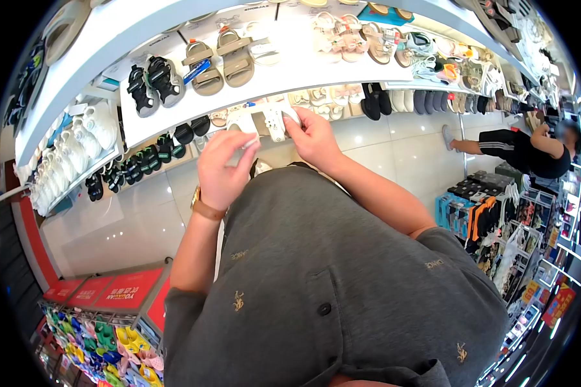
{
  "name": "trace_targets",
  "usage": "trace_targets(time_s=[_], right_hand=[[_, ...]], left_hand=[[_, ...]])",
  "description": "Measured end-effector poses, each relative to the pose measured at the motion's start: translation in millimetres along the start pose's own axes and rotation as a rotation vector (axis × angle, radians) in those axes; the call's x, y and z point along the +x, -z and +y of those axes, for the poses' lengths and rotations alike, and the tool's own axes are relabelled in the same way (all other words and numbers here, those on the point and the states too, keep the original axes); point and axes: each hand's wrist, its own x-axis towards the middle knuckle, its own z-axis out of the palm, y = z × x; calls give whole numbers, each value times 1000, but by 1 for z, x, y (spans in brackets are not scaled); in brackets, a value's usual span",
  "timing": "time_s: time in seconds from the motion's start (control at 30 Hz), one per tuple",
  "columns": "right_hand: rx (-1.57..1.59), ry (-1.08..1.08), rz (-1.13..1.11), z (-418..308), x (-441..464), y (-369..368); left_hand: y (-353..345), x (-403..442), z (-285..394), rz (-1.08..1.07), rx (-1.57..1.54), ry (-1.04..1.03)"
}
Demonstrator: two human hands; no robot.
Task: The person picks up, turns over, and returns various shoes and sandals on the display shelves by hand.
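Observation:
In front of the lower shelf edge, a white sandal (274, 122) is held by my right hand (313, 137), whose fingers close round its right end. My left hand (228, 158), with a watch on a brown strap at the wrist, is at the sandal's left side. Its thumb and fingertips come together near a small white part; whether they grip it is too small to tell. Above the hands, beige two-strap sandals (234, 58) and black sandals (158, 84) stand on the white shelf (265, 84).
White shoes (77, 148) fill a rack at the left. Below is a bin of colourful clogs (119, 348) with red signs. A person in black (529, 151) is at the right, near hanging socks (468, 216). Tiled floor (126, 226) runs under the shelves.

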Motion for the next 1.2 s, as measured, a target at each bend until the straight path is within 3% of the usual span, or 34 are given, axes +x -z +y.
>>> trace_targets(time_s=[0.07,0.2,0.3,0.4,0.53,0.63,0.73,0.83,0.93,1.03,1.17,1.2], right_hand=[[2,45,-9,-2,0,0],[70,50,-17,-4,-5,-9],[112,46,2,-1,-6,-7],[214,-76,-51,-8,-7,0],[443,-299,-100,-10,-5,1],[480,-369,-128,-8,-4,2],[437,-377,-191,-7,-1,8],[306,-347,-201,-2,2,16],[110,-205,-144,-1,2,17],[-17,-43,-140,-5,2,15],[-124,61,-117,-23,-3,5],[-138,77,-103,-21,-3,4]], left_hand=[[-2,9,-6,28,-63,149],[1,16,-33,59,136,61],[-4,14,-46,35,13,178],[-5,9,-65,12,-551,584],[5,1,-72,-144,-821,735],[6,-5,-71,-152,-1013,768],[3,-13,-84,-56,-1000,846],[-1,-13,-82,-29,-950,821],[-9,-2,-74,129,-182,317],[3,18,-29,-25,204,-13],[-7,21,-20,-184,323,-168],[-12,20,-18,-136,279,-157]])
